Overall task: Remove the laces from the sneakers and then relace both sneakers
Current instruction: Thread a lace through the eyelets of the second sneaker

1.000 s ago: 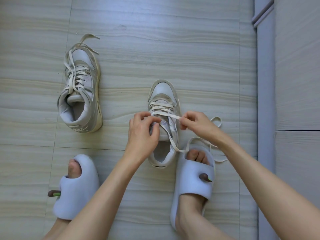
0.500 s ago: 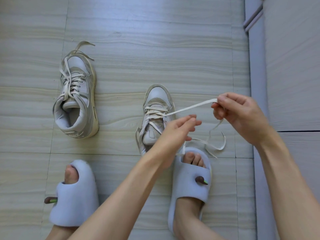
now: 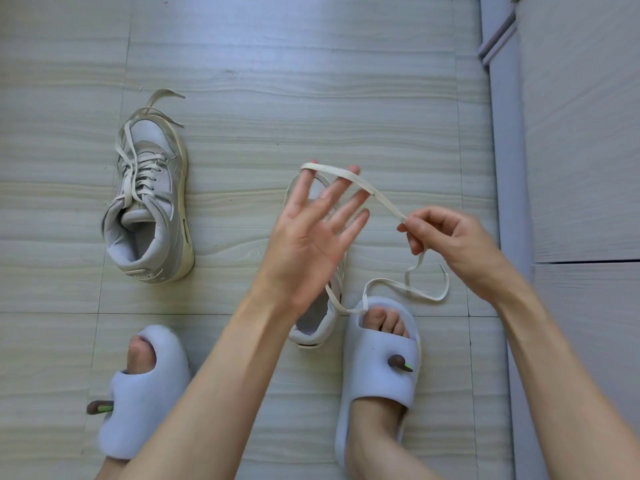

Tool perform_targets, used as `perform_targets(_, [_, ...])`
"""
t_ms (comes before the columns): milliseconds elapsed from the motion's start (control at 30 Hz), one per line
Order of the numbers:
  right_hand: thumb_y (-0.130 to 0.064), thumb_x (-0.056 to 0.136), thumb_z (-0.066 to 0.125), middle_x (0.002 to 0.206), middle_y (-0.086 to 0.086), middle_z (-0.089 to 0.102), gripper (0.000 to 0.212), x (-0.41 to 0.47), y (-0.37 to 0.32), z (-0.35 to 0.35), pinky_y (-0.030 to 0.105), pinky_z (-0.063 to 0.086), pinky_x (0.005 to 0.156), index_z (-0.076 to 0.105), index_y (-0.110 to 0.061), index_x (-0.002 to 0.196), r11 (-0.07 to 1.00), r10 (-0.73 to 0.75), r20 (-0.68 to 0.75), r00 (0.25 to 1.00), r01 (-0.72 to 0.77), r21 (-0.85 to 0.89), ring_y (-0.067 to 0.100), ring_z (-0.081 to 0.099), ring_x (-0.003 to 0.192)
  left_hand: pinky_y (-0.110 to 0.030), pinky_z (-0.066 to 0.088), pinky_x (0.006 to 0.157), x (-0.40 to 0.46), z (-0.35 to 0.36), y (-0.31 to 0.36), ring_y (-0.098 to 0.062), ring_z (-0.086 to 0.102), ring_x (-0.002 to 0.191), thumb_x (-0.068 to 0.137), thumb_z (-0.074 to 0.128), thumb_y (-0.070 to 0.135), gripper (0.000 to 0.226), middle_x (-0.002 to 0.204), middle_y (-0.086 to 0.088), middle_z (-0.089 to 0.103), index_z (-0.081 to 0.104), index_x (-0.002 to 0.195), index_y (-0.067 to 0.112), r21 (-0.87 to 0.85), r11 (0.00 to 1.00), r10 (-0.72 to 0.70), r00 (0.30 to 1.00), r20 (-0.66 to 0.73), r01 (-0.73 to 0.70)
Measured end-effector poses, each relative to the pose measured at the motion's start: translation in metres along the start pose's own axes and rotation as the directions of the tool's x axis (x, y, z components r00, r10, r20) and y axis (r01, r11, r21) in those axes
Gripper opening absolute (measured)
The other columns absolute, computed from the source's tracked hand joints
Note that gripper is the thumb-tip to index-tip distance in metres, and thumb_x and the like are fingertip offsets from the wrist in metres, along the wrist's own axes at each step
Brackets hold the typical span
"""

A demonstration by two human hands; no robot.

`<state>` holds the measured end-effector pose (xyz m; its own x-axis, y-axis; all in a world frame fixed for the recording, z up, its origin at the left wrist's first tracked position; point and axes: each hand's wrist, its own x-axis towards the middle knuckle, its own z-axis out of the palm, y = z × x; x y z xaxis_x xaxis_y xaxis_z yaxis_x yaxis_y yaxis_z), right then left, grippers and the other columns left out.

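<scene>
- The left hand is spread wide, fingers straight, with the lace draped over its fingertips.
- The right hand pinches the lace.
- The near sneaker lies under the left hand; the other sneaker sits well apart.

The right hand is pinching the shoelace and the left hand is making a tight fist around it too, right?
Not quite. In the head view the right hand does pinch the shoelace, but the left hand makes no fist: its fingers are spread straight, and the shoelace just loops over their tips.
</scene>
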<state>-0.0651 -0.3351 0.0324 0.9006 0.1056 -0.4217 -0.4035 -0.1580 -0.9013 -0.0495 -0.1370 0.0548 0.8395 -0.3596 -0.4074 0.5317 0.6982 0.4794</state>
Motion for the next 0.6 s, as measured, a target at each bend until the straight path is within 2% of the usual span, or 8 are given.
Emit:
perform_targets(67, [-0.009,0.092,0.055,0.056,-0.012,0.060,0.015,0.002,0.003,0.001,0.010,0.043,0.061,0.066,-0.013,0.083,1.000,0.020,-0.021,1.000,-0.021,-0.022,-0.001,0.052,0.056,-0.044,0.042,0.103,0.003,-0.005,0.008,-0.030,0.057,0.117,0.088,0.047,0.010,0.027,0.134,-0.010,0.053,0.046,0.111,0.026,-0.037,0.998,0.045,0.999,-0.008,-0.045])
perform_targets(133, [-0.007,0.092,0.055,0.056,-0.011,0.061,0.017,0.004,0.008,0.002,0.010,0.044,0.063,0.066,-0.015,0.082,0.997,0.052,-0.040,0.998,-0.054,-0.056,-0.001,0.053,0.057,-0.045,0.043,0.102,0.005,-0.009,0.015,-0.032,0.059,0.114,0.089,0.046,0.009,0.021,0.132,-0.011,0.053,0.048,0.103,0.025,-0.057,0.997,0.059,0.998,-0.030,-0.061])
perform_targets(233, [-0.009,0.092,0.055,0.063,-0.006,0.061,0.019,0.007,0.015,0.000,0.013,0.045,0.068,0.067,-0.019,0.081,0.986,0.108,-0.055,0.993,-0.114,-0.123,0.000,0.055,0.060,-0.046,0.044,0.101,0.008,-0.015,0.023,-0.032,0.060,0.112,0.088,0.046,0.010,0.016,0.129,-0.010,0.055,0.048,0.098,0.023,-0.078,0.995,0.063,0.996,-0.061,-0.068])
perform_targets(333, [-0.013,0.094,0.054,0.068,-0.006,0.064,0.021,0.007,0.022,-0.002,0.009,0.043,0.068,0.067,-0.022,0.080,0.968,0.153,-0.067,0.986,-0.163,-0.190,-0.005,0.058,0.064,-0.048,0.045,0.099,0.009,-0.021,0.032,-0.033,0.058,0.115,0.093,0.044,0.012,0.010,0.127,-0.010,0.057,0.046,0.093,0.021,-0.137,0.988,0.057,0.992,-0.112,-0.072])
perform_targets(433, [-0.017,0.093,0.056,0.080,-0.011,0.067,0.021,0.005,0.029,-0.003,0.016,0.043,0.078,0.067,-0.026,0.077,0.928,0.203,-0.062,0.977,-0.212,-0.306,-0.004,0.061,0.080,-0.049,0.047,0.096,0.011,-0.027,0.041,-0.034,0.060,0.111,0.096,0.042,0.013,0.010,0.127,-0.012,0.057,0.047,0.089,0.018,-0.185,0.979,0.050,0.982,-0.181,-0.084])
perform_targets(500, [-0.019,0.091,0.060,0.088,-0.007,0.063,0.018,0.005,0.035,-0.004,0.027,0.044,0.084,0.067,-0.025,0.076,0.865,0.222,-0.065,0.973,-0.227,-0.448,0.010,0.060,0.089,-0.050,0.049,0.092,0.011,-0.031,0.047,-0.036,0.061,0.109,0.093,0.044,0.009,0.005,0.121,-0.015,0.060,0.048,0.092,0.013,-0.259,0.960,0.054,0.977,-0.204,-0.107])
perform_targets(600, [-0.024,0.088,0.064,0.084,-0.008,0.047,0.009,0.002,0.040,-0.003,0.030,0.038,0.080,0.070,-0.024,0.082,0.756,0.198,-0.110,0.974,-0.224,-0.615,0.014,0.047,0.087,-0.051,0.048,0.089,0.013,-0.037,0.054,-0.038,0.059,0.112,0.084,0.049,0.006,0.032,0.113,-0.018,0.062,0.040,0.115,0.009,-0.410,0.900,0.062,0.973,-0.221,-0.150])
